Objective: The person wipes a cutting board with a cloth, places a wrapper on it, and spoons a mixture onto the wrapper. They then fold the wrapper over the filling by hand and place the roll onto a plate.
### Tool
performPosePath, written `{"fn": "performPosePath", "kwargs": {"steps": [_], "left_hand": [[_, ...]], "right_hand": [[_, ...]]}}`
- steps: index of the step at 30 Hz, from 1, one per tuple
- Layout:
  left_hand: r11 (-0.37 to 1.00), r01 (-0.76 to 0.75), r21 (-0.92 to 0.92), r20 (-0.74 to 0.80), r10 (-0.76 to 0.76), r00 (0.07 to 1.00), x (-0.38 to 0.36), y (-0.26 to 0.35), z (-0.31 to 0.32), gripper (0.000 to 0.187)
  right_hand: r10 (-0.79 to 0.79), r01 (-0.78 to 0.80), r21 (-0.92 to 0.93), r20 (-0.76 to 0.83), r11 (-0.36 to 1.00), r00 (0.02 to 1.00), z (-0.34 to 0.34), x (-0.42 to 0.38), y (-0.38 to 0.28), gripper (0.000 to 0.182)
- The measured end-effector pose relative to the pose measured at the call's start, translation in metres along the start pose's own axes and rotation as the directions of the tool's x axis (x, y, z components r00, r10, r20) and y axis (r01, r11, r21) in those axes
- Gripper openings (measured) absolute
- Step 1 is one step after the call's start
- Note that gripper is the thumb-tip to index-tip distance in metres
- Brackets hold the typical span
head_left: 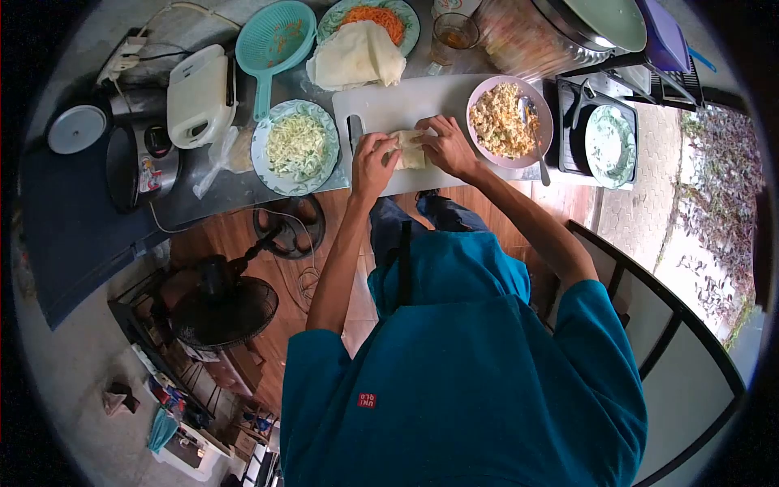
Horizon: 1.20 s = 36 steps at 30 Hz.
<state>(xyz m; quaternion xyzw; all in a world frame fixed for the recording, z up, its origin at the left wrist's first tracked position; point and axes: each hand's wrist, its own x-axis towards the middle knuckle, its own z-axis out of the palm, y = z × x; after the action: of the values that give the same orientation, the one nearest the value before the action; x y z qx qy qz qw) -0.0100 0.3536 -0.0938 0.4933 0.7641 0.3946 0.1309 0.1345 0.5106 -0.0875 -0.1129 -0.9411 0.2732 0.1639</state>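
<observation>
A small pale wrapper point(412, 152), partly folded, lies on the white cutting board point(365, 99). My left hand point(375, 165) pinches its left edge with bent fingers, and my right hand point(445, 146) holds its upper right side. Beside my left hand a knife point(355, 130) rests on the board. To the right of my right hand is a pink bowl point(471, 122) of crumbly orange-white filling point(501, 122), with a metal spoon point(537, 146) in it. Above the board, a stack of flat wrappers point(357, 58) partly covers a plate of shredded carrot point(375, 20).
A plate of shredded cabbage point(295, 148), a green colander point(276, 40), a white appliance point(199, 97) and a rice cooker point(144, 166) stand left. A glass point(451, 40) is behind the board. A rack with a plate point(610, 146) stands right. A fan point(223, 304) is below left.
</observation>
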Motion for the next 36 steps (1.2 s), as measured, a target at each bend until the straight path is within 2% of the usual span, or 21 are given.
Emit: {"fn": "performPosePath", "kwargs": {"steps": [2,4,8,10,13,20,25,29,32,34,36], "left_hand": [[1.0,-0.002,-0.01,0.004,0.002,1.0,-0.002,-0.004,-0.001,0.023],[0.997,-0.073,0.037,-0.017,0.074,0.997,-0.003,-0.007,-0.001,0.02],[0.991,-0.086,0.106,0.004,0.086,0.996,-0.006,-0.002,-0.003,0.018],[0.981,-0.133,0.143,-0.027,0.138,0.99,-0.007,-0.002,-0.001,0.017],[0.981,-0.136,0.136,-0.041,0.143,0.989,-0.01,-0.004,0.002,0.017],[0.989,-0.087,0.124,-0.065,0.095,0.993,-0.009,-0.001,0.002,0.018],[0.997,-0.044,0.066,-0.04,0.047,0.998,-0.005,0.004,-0.003,0.035],[0.999,0.006,-0.038,-0.015,-0.007,1.0,0.003,0.003,-0.004,0.045],[0.999,-0.003,-0.053,-0.106,-0.003,0.994,0.008,0.004,-0.005,0.045],[0.998,0.033,0.052,-0.21,-0.021,0.977,0.005,0.014,-0.012,0.041],[0.998,0.022,0.055,-0.209,-0.01,0.978,-0.008,0.02,-0.013,0.04]], "right_hand": [[0.013,-0.013,-0.001,0.024,1.0,1.0,0.002,-0.003,0.0,0.027],[0.012,-0.012,-0.008,0.021,1.0,1.0,0.004,-0.008,-0.002,0.022],[0.06,-0.06,0.008,0.007,0.998,0.998,0.007,-0.014,-0.008,0.018],[0.082,-0.083,0.023,0.015,0.996,0.997,0.01,-0.016,-0.008,0.017],[0.091,-0.09,-0.049,0.025,0.995,0.996,0.012,-0.016,-0.008,0.017],[0.095,-0.095,-0.082,0.001,0.992,0.995,0.014,-0.016,-0.012,0.028],[0.095,-0.095,-0.086,-0.007,0.992,0.995,0.01,-0.013,-0.018,0.044],[0.116,-0.121,-0.084,-0.065,0.989,0.991,0.005,-0.011,-0.022,0.046],[0.177,-0.183,-0.045,-0.11,0.982,0.978,0.004,-0.015,-0.025,0.046],[0.217,-0.221,-0.088,-0.046,0.971,0.975,0.009,-0.022,-0.024,0.039],[0.198,-0.204,-0.082,-0.075,0.976,0.977,0.014,-0.023,-0.023,0.034]]}}
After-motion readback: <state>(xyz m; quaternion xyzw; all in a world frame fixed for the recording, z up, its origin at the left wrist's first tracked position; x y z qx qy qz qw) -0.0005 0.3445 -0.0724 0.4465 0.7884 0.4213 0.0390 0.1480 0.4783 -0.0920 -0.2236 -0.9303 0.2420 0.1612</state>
